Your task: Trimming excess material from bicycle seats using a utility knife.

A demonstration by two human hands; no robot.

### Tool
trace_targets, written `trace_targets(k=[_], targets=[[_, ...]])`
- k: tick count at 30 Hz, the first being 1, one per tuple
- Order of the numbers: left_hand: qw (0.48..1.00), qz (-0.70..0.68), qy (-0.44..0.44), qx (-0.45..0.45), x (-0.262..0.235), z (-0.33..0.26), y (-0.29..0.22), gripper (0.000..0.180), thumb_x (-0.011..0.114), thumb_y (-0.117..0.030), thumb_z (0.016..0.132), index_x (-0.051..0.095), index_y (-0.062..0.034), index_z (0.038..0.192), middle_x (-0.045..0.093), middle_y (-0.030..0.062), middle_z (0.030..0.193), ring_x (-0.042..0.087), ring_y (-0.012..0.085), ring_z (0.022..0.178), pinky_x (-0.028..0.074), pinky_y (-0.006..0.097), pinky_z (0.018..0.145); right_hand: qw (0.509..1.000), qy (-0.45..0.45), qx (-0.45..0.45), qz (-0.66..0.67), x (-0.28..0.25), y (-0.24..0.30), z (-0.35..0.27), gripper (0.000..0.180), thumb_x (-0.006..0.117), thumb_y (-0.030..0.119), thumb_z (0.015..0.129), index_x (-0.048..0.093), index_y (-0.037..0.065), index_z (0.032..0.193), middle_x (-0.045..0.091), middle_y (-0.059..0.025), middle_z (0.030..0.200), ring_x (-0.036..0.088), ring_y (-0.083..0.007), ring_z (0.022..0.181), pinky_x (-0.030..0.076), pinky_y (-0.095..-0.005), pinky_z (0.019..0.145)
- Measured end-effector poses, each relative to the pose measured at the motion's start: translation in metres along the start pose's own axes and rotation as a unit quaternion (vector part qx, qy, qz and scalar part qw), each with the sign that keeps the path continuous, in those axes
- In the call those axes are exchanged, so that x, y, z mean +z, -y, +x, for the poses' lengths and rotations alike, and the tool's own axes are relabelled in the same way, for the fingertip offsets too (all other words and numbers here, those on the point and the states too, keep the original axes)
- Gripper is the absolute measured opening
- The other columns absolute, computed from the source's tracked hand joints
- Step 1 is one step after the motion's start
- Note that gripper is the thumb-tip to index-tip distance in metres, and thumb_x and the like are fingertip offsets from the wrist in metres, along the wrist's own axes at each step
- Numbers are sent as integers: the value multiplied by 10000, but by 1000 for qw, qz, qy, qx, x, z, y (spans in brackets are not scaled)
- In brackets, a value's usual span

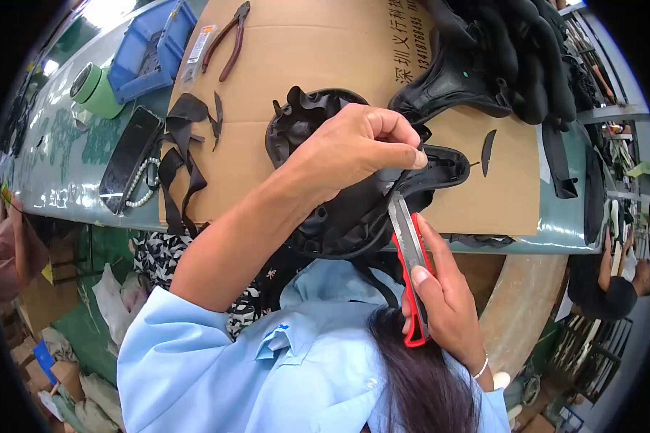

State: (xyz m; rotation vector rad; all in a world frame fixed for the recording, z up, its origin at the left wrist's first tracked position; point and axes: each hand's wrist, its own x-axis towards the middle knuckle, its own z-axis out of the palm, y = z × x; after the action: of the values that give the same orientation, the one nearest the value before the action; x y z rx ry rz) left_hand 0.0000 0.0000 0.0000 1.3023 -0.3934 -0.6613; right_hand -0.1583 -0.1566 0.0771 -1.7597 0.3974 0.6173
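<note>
A black moulded piece with a padded, curved rim (pixel 440 170) and ruffled edges lies on the cardboard in front of me. My left hand (pixel 365 148) reaches across it, thumb and forefinger pinched on a thin strip of black trim at its inner edge. Much of the piece is hidden under that hand and forearm. In my right hand (pixel 446 299) is a red utility knife (pixel 410 252), thumb along its grey side. Its blade end points up and touches or nearly touches the black material just below my left fingers.
Cardboard (pixel 325 43) covers much of the green table. Pliers (pixel 227 42), a blue bin (pixel 150 50), a phone (pixel 131 159), a bead bracelet (pixel 144 184) and black offcuts (pixel 188 159) lie left. Similar black pieces (pixel 484 65) are heaped far right. Other people are at both sides.
</note>
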Motion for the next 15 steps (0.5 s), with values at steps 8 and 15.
trace_targets(k=[8, 15], targets=[[981, 8, -83, 176, -17, -16, -32, 86, 702, -99, 815, 633, -54, 840, 582, -11, 848, 517, 74, 761, 391, 219, 693, 999, -19, -49, 9, -14, -9, -12, 470, 483, 128, 922, 413, 33, 1377, 626, -66, 787, 589, -116, 573, 494, -245, 579], [948, 237, -158, 141, -52, -46, -1, 123, 702, -110, 789, 631, -19, 832, 611, 112, 1114, 565, 197, 1063, 404, 314, 934, 960, -165, -226, 28, 24, -48, 65, 363, 637, 222, 913, 473, 14, 1162, 570, -46, 948, 540, -95, 736, 443, -233, 643]])
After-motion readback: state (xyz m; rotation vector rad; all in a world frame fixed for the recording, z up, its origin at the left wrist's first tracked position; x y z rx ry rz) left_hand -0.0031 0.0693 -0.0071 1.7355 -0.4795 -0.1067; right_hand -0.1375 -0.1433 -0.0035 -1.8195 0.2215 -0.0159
